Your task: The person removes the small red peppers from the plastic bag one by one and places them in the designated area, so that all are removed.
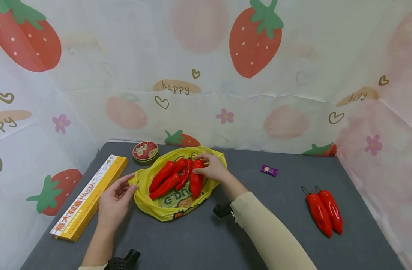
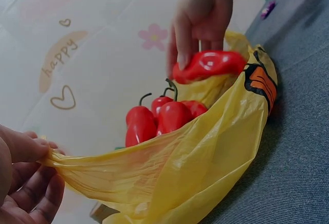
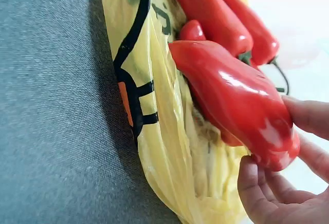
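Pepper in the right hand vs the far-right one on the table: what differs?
Support: the held pepper is gripped by the right hand; the far-right pepper lies untouched on the table.
Place: the held pepper is at the mouth of the yellow bag; the far-right pepper is well apart from it, beside the other loose pepper.
Shared: both red, glossy, tapered.

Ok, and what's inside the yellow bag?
Several red peppers lie inside the yellow bag; the right hand holds another pepper over it. Whatever lies directly beneath the peppers is covered.
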The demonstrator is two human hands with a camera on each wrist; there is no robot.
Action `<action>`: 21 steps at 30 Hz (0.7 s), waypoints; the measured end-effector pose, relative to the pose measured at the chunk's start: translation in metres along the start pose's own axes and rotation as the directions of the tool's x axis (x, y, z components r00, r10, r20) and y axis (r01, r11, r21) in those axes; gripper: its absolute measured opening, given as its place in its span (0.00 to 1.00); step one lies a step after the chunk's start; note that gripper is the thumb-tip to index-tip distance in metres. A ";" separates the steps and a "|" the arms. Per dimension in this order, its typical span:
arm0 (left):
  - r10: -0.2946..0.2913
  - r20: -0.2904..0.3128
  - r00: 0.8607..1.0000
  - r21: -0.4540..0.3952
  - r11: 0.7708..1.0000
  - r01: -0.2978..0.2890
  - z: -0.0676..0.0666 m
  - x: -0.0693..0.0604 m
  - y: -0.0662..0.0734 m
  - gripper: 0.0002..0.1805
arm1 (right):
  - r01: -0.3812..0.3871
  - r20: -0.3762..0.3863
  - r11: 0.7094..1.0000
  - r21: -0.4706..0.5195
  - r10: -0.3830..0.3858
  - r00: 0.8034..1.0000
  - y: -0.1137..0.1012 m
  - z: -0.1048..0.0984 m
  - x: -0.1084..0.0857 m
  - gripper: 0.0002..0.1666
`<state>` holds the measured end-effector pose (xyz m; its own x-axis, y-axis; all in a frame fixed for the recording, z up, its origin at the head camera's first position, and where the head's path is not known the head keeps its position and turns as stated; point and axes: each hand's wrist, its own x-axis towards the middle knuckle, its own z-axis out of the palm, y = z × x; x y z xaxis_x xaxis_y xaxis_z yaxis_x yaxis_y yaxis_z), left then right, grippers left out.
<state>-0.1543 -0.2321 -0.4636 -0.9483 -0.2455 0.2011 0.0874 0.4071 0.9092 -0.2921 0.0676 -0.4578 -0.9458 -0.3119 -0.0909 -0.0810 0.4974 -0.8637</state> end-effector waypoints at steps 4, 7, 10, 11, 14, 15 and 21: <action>-0.018 0.001 1.000 0.010 1.000 0.018 -0.001 -0.001 0.000 0.22 | 0.027 0.000 0.999 0.023 -0.027 1.000 -0.002 -0.003 -0.011 0.29; -0.026 0.004 1.000 0.012 1.000 0.026 -0.001 -0.001 -0.001 0.23 | 0.022 -0.001 0.998 0.053 -0.022 1.000 -0.008 -0.008 -0.023 0.28; -0.027 0.007 1.000 0.002 1.000 0.027 -0.001 -0.001 -0.002 0.23 | 0.029 -0.002 0.995 0.099 -0.029 1.000 -0.013 -0.014 -0.034 0.27; -0.026 0.008 1.000 0.000 1.000 0.026 -0.001 -0.001 -0.002 0.23 | 0.036 -0.003 0.993 0.111 -0.036 0.999 -0.014 -0.017 -0.037 0.27; -0.023 0.006 1.000 0.000 1.000 0.023 -0.001 0.000 -0.003 0.23 | 0.058 -0.008 0.989 0.139 -0.057 0.998 -0.017 -0.024 -0.047 0.28; -0.021 0.006 1.000 0.001 1.000 0.021 -0.001 0.000 -0.004 0.23 | 0.062 -0.012 0.987 0.145 -0.061 0.998 -0.017 -0.026 -0.050 0.28; -0.018 0.012 1.000 -0.007 1.000 0.018 -0.001 0.001 -0.002 0.23 | 0.083 -0.061 0.991 0.103 -0.077 0.995 -0.015 -0.044 -0.069 0.29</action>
<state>-0.1551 -0.2337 -0.4654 -0.9534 -0.2418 0.1803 0.0726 0.3963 0.9153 -0.2401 0.1177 -0.4170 -0.9541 -0.2996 0.0059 -0.1262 0.3838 -0.9148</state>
